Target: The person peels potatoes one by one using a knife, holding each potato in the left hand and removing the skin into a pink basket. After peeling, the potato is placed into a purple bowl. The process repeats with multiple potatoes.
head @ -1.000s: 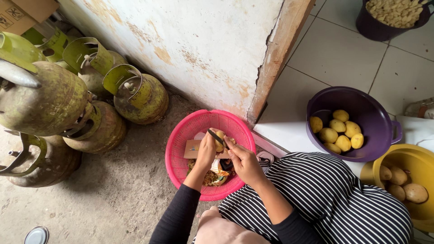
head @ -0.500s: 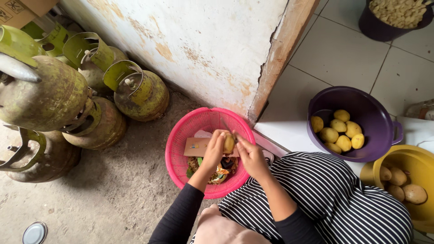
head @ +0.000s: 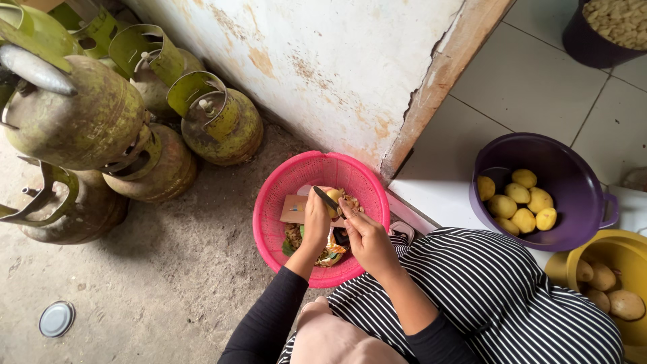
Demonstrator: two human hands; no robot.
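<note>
Left hand: the left hand (head: pixel 315 222) is closed around a small yellow potato (head: pixel 333 199) and holds it over the pink basin (head: pixel 273 202).
Right hand: the right hand (head: pixel 367 237) is closed on a knife (head: pixel 326 199); the dark blade lies against the potato, pointing up and to the left.
Hands together: both hands are just beside each other, almost touching, above the middle of the basin.
Potato: it sits between the two hands, partly hidden by the left fingers, so its lower side cannot be seen.
Pink basin: round, plastic, standing on the dirt floor (head: pixel 155 283) close to the wall corner; inside are peels and scraps (head: pixel 296 237) and a piece of brown card (head: pixel 294 210). The hands cover much of what lies in it.
Clothing: black sleeves and a black-and-white striped garment (head: pixel 499 296) fill the lower edge of the view.
Purple bucket: a purple bucket (head: pixel 573 175) stands to the right on the white tiled floor (head: pixel 526 87), holding several peeled yellow potatoes (head: pixel 517 202).
Yellow bucket: a yellow bucket (head: pixel 633 251) is just beside the purple one, with brown unpeeled potatoes (head: pixel 610 290) in it.
Dark pot: a dark pot (head: pixel 593 47) at the top right corner is filled with pale pieces.
Gas cylinders: several worn green gas cylinders (head: pixel 87 128) stand grouped at the left, well apart from the basin.
Wall: a stained white wall (head: pixel 337 61) ends in a chipped corner just behind the basin.
Lid: a small round metal lid (head: pixel 56 319) lies on the dirt at the lower left.
</note>
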